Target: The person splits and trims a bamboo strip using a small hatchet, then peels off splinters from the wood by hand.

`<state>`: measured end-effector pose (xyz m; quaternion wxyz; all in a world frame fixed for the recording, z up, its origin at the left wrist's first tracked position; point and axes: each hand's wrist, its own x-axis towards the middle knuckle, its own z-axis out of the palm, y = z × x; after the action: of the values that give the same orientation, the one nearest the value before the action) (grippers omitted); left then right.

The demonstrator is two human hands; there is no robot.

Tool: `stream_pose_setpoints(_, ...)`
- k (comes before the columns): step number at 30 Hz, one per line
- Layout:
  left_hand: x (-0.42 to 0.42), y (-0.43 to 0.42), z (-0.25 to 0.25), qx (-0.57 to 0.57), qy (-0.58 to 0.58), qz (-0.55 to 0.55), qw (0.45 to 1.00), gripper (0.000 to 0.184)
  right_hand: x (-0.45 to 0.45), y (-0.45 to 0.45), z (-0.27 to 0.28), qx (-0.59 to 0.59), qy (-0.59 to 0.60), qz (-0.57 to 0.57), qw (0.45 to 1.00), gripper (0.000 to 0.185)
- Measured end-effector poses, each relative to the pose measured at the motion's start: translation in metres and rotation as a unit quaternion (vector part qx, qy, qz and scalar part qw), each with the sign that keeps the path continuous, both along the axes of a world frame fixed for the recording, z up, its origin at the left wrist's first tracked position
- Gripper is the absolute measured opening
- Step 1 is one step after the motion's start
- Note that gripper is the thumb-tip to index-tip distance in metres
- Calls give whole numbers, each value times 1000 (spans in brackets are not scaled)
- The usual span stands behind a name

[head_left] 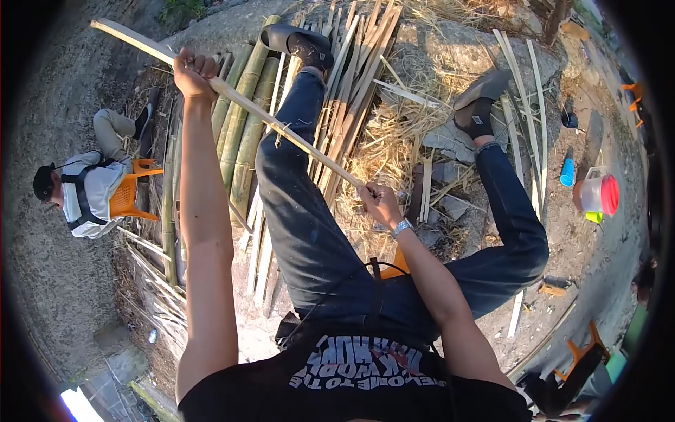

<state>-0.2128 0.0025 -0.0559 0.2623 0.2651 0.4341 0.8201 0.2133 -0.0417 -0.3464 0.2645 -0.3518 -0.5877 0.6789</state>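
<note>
A long pale bamboo strip (281, 129) runs slantwise from the upper left down to the centre, across my bent leg. My left hand (195, 74) is closed around its upper part, with the strip's far end sticking out beyond it. At the lower end, my right hand (380, 204), with a metal watch at the wrist, is closed on the strip between thumb and fingers. Behind the strip lie thick green bamboo poles (247, 119) and a bundle of split strips (358, 91).
Straw shavings (380, 155) and broken stones (453, 141) lie between my feet. A person (88, 186) sits on an orange chair (125, 195) at left. At right are a blue cup (567, 172) and a red-lidded container (600, 193). More people are partly visible lower right.
</note>
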Motion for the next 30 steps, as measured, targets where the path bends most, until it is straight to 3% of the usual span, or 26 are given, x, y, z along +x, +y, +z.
stream_pose_setpoints(2,-12,1,-34,-55,-52,18,997,33,23,3,17,59,-94,46,993,24)
stream_pose_setpoints(5,-39,4,-49,-65,-104,5,992,32,59,2,42,34,-96,70,992,23)
stream_pose_setpoints(6,-65,3,-54,-59,-123,3,991,31,71,2,40,-45,-71,59,995,24)
stream_pose_setpoints(11,-153,-24,-38,-56,-161,22,985,30,122,13,126,-25,-142,51,988,28)
stream_pose_setpoints(13,-189,-46,-13,-54,-140,60,987,32,173,21,126,39,-183,40,982,29)
stream_pose_setpoints(14,-220,-69,6,-77,-115,89,986,30,216,26,120,-6,-241,-77,967,32)
stream_pose_setpoints(15,-232,-96,40,-95,-76,151,981,28,288,35,102,-25,-248,-133,959,34)
stream_pose_setpoints(16,-294,-137,66,-61,-62,150,985,27,305,30,128,18,-281,-134,950,36)
stream_pose_setpoints(17,-300,-162,104,-58,9,175,983,27,312,34,162,58,-309,-133,940,38)
stream_pose_setpoints(19,-287,-174,137,-37,13,160,986,27,279,39,199,14,-220,-194,956,39)
stream_pose_setpoints(21,-226,-155,174,34,89,84,992,29,238,67,199,31,-209,-169,963,36)
stream_pose_setpoints(22,-187,-144,178,42,103,82,990,29,222,80,194,90,-300,-50,948,33)
stream_pose_setpoints(23,-144,-129,179,45,115,76,990,30,211,80,188,142,-386,68,909,31)
stream_pose_setpoints(24,-105,-116,177,55,98,78,991,29,203,77,176,146,-383,71,909,31)
stream_pose_setpoints(25,-68,-103,175,68,81,80,991,28,195,73,158,377,-470,66,795,29)
stream_pose_setpoints(26,-30,-92,173,75,89,91,989,28,187,71,151,578,-525,54,622,30)
stream_pose_setpoints(27,8,-84,169,81,94,102,987,29,170,72,164,581,-525,55,619,30)
stream_pose_setpoints(29,76,-68,164,83,106,141,981,31,118,79,212,425,-268,95,859,34)
stream_pose_setpoints(30,91,-64,161,86,103,118,984,31,100,80,230,341,-301,131,881,34)
